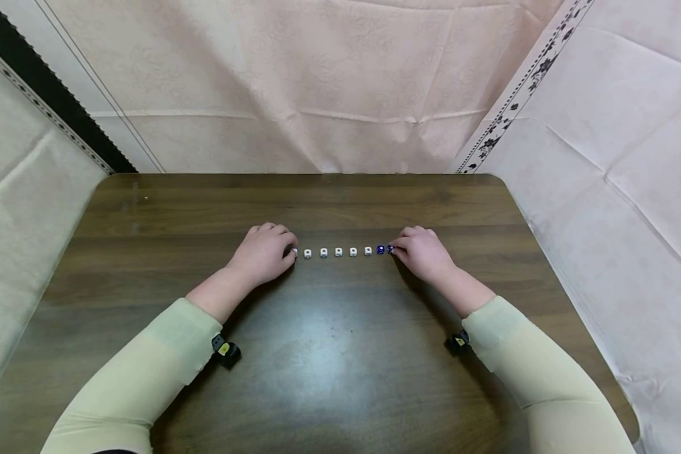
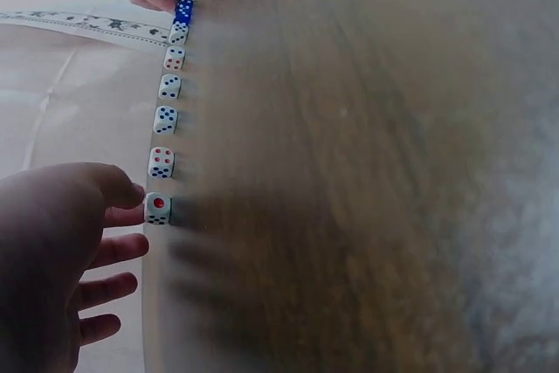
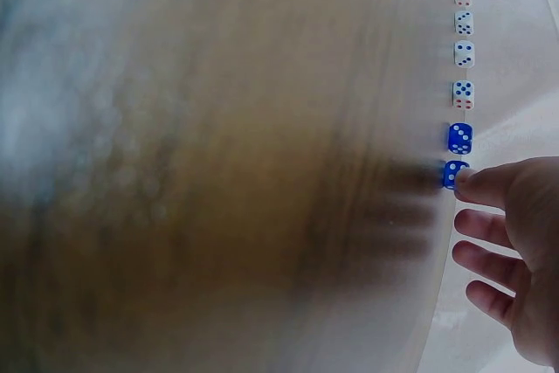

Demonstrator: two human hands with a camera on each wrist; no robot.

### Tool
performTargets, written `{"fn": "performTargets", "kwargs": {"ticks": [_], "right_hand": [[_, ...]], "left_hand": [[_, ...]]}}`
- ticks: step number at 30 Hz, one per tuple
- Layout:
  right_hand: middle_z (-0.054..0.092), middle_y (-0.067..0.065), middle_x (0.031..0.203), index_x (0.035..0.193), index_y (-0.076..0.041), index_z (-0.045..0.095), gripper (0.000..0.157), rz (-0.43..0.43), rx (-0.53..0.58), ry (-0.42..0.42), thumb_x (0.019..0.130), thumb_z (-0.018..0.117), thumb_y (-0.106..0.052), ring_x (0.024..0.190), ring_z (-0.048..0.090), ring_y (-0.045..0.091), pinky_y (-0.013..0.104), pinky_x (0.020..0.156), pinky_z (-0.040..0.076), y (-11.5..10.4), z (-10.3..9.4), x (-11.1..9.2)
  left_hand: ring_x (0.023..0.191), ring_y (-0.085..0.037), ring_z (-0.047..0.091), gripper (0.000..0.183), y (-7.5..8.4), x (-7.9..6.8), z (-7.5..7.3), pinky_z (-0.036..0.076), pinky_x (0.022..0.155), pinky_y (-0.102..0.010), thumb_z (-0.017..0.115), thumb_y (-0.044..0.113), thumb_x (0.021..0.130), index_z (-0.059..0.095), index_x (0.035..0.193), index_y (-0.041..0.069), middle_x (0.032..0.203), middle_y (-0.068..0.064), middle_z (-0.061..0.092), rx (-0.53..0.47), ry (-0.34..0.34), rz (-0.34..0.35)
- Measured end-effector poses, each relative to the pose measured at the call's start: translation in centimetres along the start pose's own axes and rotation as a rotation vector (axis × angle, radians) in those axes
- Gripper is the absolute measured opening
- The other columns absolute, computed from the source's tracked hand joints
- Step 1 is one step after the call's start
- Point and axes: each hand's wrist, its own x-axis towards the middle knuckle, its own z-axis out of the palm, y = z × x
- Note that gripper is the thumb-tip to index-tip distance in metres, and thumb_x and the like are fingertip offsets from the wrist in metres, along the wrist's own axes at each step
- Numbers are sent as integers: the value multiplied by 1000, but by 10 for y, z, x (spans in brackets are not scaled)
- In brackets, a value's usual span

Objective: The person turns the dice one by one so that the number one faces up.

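A row of white dice with two blue dice at its right end runs across the table. My left hand is at the left end, thumb tip and index finger right at the edge of the last white die, whose near face stays uncovered. The other fingers are spread apart. At the opposite end my right hand pinches the outermost blue die, the thumb covering part of it. Its neighbour, the other blue die, stands close by, untouched. The dice show mixed pips, some red.
The brown wooden table has rounded far corners. Behind it hangs a pale pink cloth, with a white cloth on the right. A small dark camera hangs below the left sleeve, another camera below the right.
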Motion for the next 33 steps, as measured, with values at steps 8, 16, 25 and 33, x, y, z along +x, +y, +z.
{"fn": "performTargets", "kwargs": {"ticks": [8,16,25,33], "right_hand": [[64,3,91,96,-14,73,15,-3,-1,3,85,66,-20,86,57,24,44,75,42,-1,0,0],[63,2,91,97,-14,73,15,17,-2,-21,86,65,-21,85,56,22,43,77,41,-2,-1,0],[63,2,92,98,-14,73,16,23,-7,-24,86,65,-22,86,56,22,42,79,41,-1,1,0],[64,2,92,98,-15,73,16,18,-9,-9,86,65,-22,88,56,23,42,78,41,-1,1,0]], "left_hand": [[116,-28,46,15,0,-2,0,32,98,-50,58,29,88,64,98,21,113,-2,58,12,-2,10],[115,-27,46,16,2,-5,-3,32,98,-49,59,29,88,64,99,19,112,-2,59,8,-10,15],[114,-27,47,14,2,-5,-2,32,98,-49,56,30,90,64,98,20,111,-1,59,11,-1,15],[115,-27,46,15,2,-4,-1,31,99,-49,55,30,91,63,98,20,112,-1,59,1,-3,10]]}}
